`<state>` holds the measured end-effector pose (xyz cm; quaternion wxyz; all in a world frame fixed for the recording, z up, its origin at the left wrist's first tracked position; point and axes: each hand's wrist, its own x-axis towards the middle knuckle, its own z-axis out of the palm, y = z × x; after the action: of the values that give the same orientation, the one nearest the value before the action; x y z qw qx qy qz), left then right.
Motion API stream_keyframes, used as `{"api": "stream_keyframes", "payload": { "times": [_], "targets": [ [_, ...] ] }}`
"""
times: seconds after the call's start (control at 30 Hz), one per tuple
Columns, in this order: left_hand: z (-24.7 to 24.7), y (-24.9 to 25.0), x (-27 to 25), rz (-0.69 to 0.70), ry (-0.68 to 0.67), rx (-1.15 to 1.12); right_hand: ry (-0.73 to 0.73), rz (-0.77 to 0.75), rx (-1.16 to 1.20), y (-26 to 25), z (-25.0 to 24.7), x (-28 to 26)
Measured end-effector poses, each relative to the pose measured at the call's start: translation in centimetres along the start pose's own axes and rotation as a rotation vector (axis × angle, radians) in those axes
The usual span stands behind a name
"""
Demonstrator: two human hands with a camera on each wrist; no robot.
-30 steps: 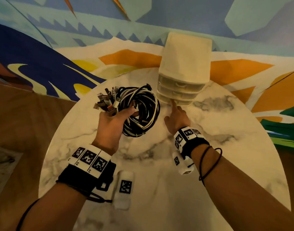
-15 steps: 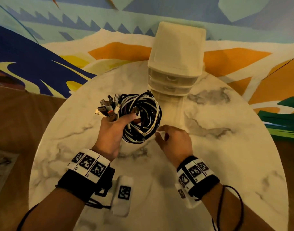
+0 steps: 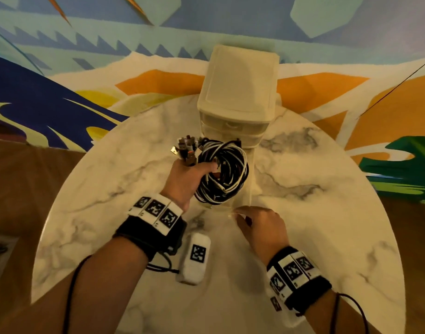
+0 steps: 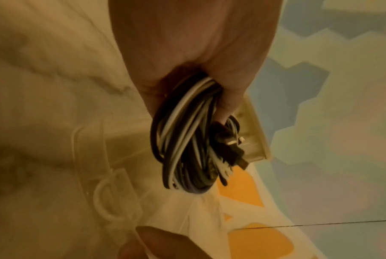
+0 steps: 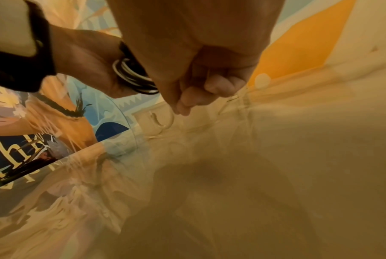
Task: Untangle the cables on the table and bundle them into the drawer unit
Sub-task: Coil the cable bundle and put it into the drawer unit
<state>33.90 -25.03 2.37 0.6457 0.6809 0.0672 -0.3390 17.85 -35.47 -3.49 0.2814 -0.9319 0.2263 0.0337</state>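
My left hand grips a coiled bundle of black and white cables, their plugs sticking up at the far left of the coil. The bundle hangs above the table, over the left side of a clear bottom drawer pulled far out of the cream drawer unit. My right hand holds the drawer's front edge with curled fingers. The left wrist view shows the cables in my fist and the drawer's clear handle below.
The drawer unit stands at the far edge of a round marble table. A white tagged camera block hangs under my left wrist. A painted mural wall and wooden floor surround the table.
My right hand went from the unit's bottom drawer front back toward me, drawing the clear drawer out. The left hand has carried the cable bundle slightly right, over the drawer.
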Motion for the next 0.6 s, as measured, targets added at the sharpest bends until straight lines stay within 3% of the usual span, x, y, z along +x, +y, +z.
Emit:
{"api": "stream_keyframes", "payload": {
  "times": [0.17, 0.3, 0.43, 0.6],
  "targets": [
    [1.3, -2.3, 2.1, -0.109, -0.015, 0.106, -0.008, -0.040, 0.068, 0.6, 0.2, -0.4],
    [1.5, -2.5, 2.8, -0.109, -0.017, 0.184, 0.242, 0.000, 0.268, 1.2, -0.3, 0.2],
    [1.9, -2.5, 3.2, -0.091, -0.014, 0.294, 0.112, -0.017, 0.396, 0.5, 0.2, 1.9],
    [2.2, -2.6, 3.4, -0.121, -0.102, 0.264, 0.094, -0.024, 0.474, 0.9, 0.9, 2.2]
  ]
}}
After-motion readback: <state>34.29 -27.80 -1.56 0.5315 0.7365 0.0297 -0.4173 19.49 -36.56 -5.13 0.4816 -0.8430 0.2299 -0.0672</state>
